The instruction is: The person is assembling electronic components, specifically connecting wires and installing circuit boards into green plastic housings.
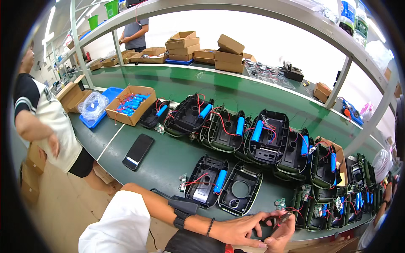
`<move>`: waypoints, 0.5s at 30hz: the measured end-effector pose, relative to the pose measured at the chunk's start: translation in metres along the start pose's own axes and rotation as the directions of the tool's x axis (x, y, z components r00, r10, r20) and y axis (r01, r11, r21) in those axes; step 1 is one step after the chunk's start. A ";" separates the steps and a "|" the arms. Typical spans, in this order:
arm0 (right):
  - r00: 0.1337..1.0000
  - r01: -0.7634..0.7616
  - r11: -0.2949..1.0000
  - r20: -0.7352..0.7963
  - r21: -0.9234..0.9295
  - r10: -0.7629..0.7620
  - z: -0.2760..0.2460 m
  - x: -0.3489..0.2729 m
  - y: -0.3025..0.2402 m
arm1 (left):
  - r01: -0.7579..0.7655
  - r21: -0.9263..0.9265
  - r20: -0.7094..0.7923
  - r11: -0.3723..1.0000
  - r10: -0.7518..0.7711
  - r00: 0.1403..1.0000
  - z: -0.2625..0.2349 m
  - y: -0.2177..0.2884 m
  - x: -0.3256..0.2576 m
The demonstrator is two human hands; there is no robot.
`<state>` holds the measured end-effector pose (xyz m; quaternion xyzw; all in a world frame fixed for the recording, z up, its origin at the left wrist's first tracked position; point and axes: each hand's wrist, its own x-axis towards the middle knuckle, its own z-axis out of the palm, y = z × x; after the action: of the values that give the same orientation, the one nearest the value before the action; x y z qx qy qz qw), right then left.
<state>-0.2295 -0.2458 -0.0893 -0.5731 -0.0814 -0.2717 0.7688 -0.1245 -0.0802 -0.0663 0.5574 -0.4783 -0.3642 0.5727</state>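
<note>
My left hand (238,230), with a black watch and a beaded bracelet at the wrist, reaches across the near table edge. Its fingers curl round a small pair of pliers (282,220) with dark jaws and red on the handles. Closed on the same pliers from the other side is my right hand (284,237); its palm is partly hidden. Just beyond them lies a small green circuit board (280,204) with red wires. To its left are an open black housing with a round ring (241,189) and another housing (202,189) holding a blue battery cell (220,181).
Several black housings with batteries (225,130) stretch in rows across the green table (168,158). A phone (138,152) lies left, before a cardboard box of blue cells (130,105) and a blue tray (93,121). A person (50,122) stands at left; a shelf frame (236,9) spans above.
</note>
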 end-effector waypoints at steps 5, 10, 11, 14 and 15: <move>0.996 -0.084 0.993 -0.017 -0.077 0.083 -0.006 -0.005 -0.001 | 0.212 -0.006 0.202 0.977 -0.207 0.957 -0.005 -0.006 0.002; 0.998 -0.045 0.999 0.045 0.011 0.044 0.003 0.003 -0.003 | 0.004 0.049 0.038 0.999 -0.006 0.999 -0.002 -0.001 -0.001; 0.997 -0.052 0.998 0.058 0.039 0.050 0.000 0.001 -0.001 | 0.100 0.075 0.085 0.992 -0.107 0.991 -0.004 0.002 -0.001; 1.000 -0.009 0.977 -0.018 -0.214 0.005 0.001 0.006 0.004 | 0.092 0.056 0.083 0.994 -0.096 0.992 -0.002 0.002 -0.001; 1.000 -0.011 0.977 -0.018 -0.214 0.007 0.001 0.005 0.002 | 0.093 0.055 0.083 0.994 -0.097 0.992 -0.002 0.001 -0.001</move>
<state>-0.2241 -0.2465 -0.0884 -0.6506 -0.0423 -0.2804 0.7045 -0.1228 -0.0789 -0.0651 0.5778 -0.4842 -0.4023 0.5194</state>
